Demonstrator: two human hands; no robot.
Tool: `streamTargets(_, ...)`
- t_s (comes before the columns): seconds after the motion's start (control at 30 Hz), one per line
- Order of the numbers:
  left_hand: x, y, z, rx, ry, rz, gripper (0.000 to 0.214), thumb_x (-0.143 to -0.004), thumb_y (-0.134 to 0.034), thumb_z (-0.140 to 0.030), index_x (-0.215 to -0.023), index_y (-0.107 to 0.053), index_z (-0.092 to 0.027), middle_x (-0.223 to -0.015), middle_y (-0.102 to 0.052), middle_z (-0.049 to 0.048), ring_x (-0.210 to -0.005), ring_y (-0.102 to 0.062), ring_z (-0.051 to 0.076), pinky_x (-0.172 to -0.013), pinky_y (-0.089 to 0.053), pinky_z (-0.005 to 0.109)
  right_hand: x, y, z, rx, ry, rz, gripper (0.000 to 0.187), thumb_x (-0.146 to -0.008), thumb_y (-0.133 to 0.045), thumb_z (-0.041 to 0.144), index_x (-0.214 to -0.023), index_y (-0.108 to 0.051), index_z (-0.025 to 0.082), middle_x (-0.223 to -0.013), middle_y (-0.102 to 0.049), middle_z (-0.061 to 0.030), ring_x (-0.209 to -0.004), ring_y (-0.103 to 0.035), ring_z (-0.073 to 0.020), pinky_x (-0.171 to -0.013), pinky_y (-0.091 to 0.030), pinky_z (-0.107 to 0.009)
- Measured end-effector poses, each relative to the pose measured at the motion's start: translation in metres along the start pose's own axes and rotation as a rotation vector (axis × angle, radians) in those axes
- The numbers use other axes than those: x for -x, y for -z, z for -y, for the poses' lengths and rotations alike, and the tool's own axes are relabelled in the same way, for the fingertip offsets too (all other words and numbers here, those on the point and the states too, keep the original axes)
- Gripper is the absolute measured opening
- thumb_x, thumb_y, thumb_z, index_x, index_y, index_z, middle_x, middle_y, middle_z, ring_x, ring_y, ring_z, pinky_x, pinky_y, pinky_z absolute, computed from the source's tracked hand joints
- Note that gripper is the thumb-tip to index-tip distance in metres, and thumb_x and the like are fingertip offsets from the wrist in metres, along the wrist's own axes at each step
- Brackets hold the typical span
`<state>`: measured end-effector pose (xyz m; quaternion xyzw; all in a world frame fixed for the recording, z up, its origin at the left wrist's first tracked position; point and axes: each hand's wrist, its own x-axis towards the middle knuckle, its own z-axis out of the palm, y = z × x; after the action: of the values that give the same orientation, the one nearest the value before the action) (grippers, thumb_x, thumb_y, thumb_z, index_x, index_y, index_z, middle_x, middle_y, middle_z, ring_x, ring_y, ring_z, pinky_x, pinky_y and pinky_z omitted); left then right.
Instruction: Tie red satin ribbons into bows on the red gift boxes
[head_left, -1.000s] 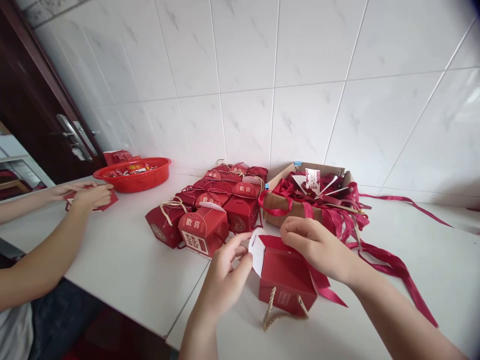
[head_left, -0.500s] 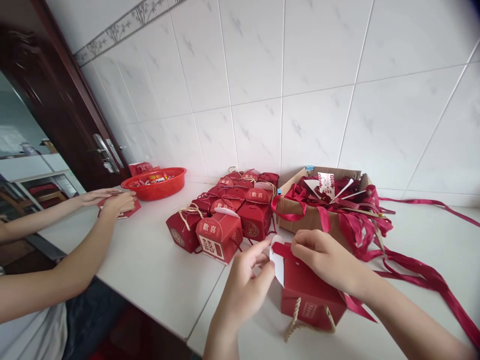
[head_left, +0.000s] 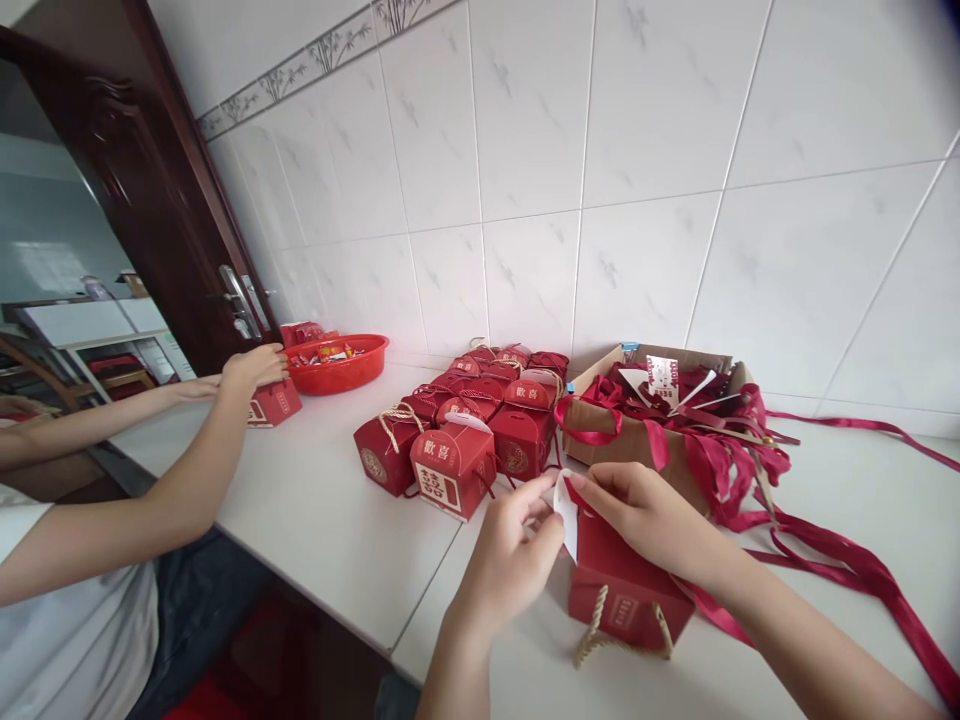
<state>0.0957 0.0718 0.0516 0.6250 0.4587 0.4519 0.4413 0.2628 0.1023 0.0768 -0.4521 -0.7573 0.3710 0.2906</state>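
A red gift box with a beige rope handle stands on the table before me. My left hand pinches the white-backed flap at the box's left end. Lying over the top, my right hand has its fingers curled on the lid near the same flap; the fingertips are partly hidden. Just beyond my left hand is a group of closed red boxes, some with rope handles and some with red cords.
Behind my right hand, a cardboard box holds dark red ribbons, with more ribbon trailing right. At the left, another person's hand is over a red box beside a red basin of small packets. A tiled wall backs the table.
My right fingers have moved left along the lid, close to the flap. The other person's hand has lifted from their box toward the basin. The view has shifted slightly.
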Motion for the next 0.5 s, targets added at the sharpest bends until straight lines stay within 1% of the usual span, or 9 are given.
streamTargets(0.07,0.0001,-0.0002,0.0002,0.020,-0.004,0.003,0.050,-0.084,-0.048,-0.017,-0.134,-0.052,-0.010,-0.081,-0.067,0.0056,-0.072,-0.060,0.017,-0.069,-0.048,0.027,-0.0001,-0.0001,-0.0008,-0.009,-0.002,0.004,0.044,-0.091,-0.038,0.054,-0.064,-0.037,0.020,-0.060,-0.032,0.0043,-0.054,-0.026,-0.0102,-0.047,-0.022,-0.025)
streamTargets(0.17,0.0000,-0.0006,0.0002,0.068,-0.003,0.013,0.048,-0.083,-0.049,-0.017,-0.130,-0.056,-0.013,-0.082,-0.068,0.0053,-0.069,-0.059,0.015,-0.069,-0.048,0.027,-0.0004,0.0002,-0.0014,0.006,-0.016,0.044,0.044,-0.091,-0.038,0.053,-0.065,-0.043,0.019,-0.060,-0.039,0.0032,-0.054,-0.030,-0.0104,-0.047,-0.024,-0.025)
streamTargets(0.27,0.0002,-0.0016,0.0015,0.085,-0.018,0.011,0.045,-0.084,-0.048,-0.018,-0.127,-0.059,-0.015,-0.081,-0.067,0.0046,-0.070,-0.059,0.016,-0.068,-0.048,0.026,-0.0003,0.0003,-0.0013,0.004,-0.040,0.073,0.042,-0.090,-0.040,0.052,-0.066,-0.046,0.018,-0.059,-0.040,0.0032,-0.053,-0.032,-0.0102,-0.048,-0.025,-0.025)
streamTargets(0.4,0.0011,-0.0032,0.0028,0.055,0.009,-0.010,0.051,-0.084,-0.048,-0.019,-0.134,-0.053,-0.014,-0.080,-0.067,0.0043,-0.072,-0.060,0.017,-0.071,-0.048,0.028,0.0000,0.0010,-0.0006,-0.056,-0.071,0.073,0.040,-0.089,-0.044,0.050,-0.067,-0.050,0.018,-0.060,-0.042,0.0029,-0.054,-0.034,-0.0104,-0.048,-0.028,-0.024)
streamTargets(0.5,0.0007,-0.0036,0.0013,0.057,0.028,-0.006,0.051,-0.084,-0.049,-0.020,-0.134,-0.052,-0.013,-0.083,-0.068,0.0052,-0.074,-0.061,0.017,-0.073,-0.047,0.028,-0.0009,0.0023,-0.0020,-0.150,-0.087,0.094,0.040,-0.088,-0.046,0.052,-0.069,-0.053,0.018,-0.062,-0.046,0.0024,-0.054,-0.038,-0.0105,-0.049,-0.031,-0.024)
